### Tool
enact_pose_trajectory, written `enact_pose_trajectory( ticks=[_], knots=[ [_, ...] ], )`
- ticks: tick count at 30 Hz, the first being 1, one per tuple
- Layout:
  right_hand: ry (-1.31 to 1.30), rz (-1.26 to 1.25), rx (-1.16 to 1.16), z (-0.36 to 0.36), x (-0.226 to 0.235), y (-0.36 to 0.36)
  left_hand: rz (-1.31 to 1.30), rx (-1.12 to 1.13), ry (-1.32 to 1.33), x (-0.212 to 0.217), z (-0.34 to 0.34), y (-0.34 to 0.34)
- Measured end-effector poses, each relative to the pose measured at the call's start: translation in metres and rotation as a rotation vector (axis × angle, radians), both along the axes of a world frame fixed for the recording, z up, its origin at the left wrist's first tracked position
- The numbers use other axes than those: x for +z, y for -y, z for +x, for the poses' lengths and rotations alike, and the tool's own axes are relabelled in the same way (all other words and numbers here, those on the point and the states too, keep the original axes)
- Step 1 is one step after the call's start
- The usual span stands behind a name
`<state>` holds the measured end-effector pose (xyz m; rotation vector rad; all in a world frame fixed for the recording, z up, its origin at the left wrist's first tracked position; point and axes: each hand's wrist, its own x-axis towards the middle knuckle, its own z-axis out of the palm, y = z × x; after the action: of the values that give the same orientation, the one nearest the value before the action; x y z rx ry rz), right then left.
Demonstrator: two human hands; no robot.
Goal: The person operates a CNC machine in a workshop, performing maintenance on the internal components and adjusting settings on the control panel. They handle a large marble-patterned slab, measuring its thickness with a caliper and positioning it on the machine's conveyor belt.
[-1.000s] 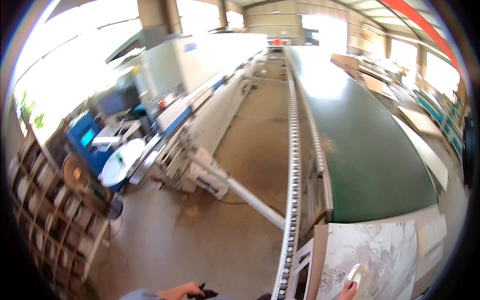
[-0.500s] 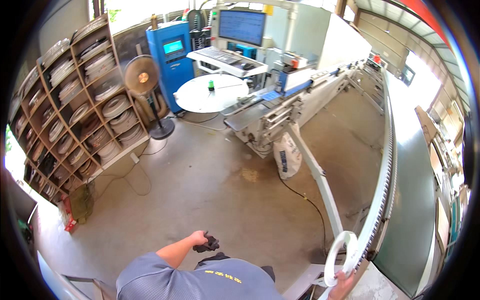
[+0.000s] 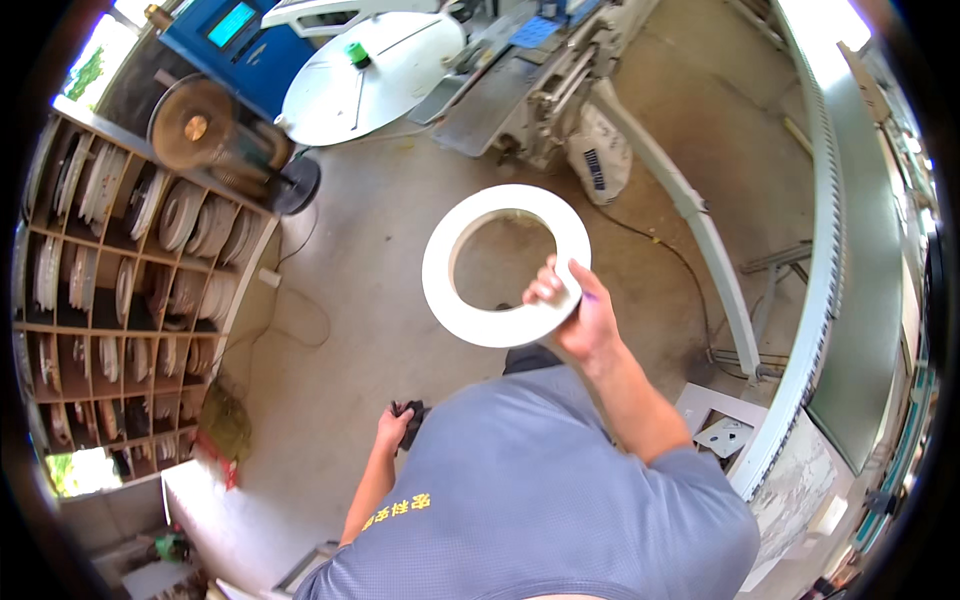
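Note:
A wide white roll of edge banding [image 3: 438, 262] is held up in front of me, its round hole facing my view. My right hand [image 3: 588, 325] grips it at the lower right of the ring, with the fingers reaching through the hole. Lower down, close to my left side, my left hand [image 3: 391, 425] is closed on a crumpled black glove [image 3: 412, 424]. Part of the glove is hidden against my grey shirt.
At left, a wooden rack [image 3: 252, 275] holds many rolls beside a standing fan [image 3: 195, 127]. A white round turntable [image 3: 400, 85] adjoins a long machine [image 3: 570, 110]. A white sack [image 3: 600, 155] hangs there; a long rail [image 3: 825, 200] curves along the right.
My right hand has brought the white roll from the rail at the right to the middle in front of me. My view has turned right and down. The left hand still holds the glove.

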<state>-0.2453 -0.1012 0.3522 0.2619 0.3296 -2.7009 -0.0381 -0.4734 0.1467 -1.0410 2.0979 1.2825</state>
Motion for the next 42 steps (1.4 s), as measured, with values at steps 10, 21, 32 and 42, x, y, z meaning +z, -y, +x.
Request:
enact_pose_trajectory(
  ticks=[10, 21, 32, 42],
  knots=[
    [0.074, -0.093, 0.332, -0.171, 0.005, 0.145, 0.469, 0.495, -0.514, 0.111, -0.163, 0.041],
    [-0.664, 0.284, 0.661, -0.278, -0.010, 0.275, 0.598, 0.175, -0.793, 0.168, -0.339, 0.171],
    [-0.607, 0.265, 0.524, -0.378, 0.010, 0.362, 0.530, -0.069, -0.582, 0.186, -0.489, 0.279],
    [-1.288, 2.170, 0.025, -0.566, 0.009, 0.413, 0.279, 0.011, -0.441, 0.134, -0.568, 0.358]
  ],
)
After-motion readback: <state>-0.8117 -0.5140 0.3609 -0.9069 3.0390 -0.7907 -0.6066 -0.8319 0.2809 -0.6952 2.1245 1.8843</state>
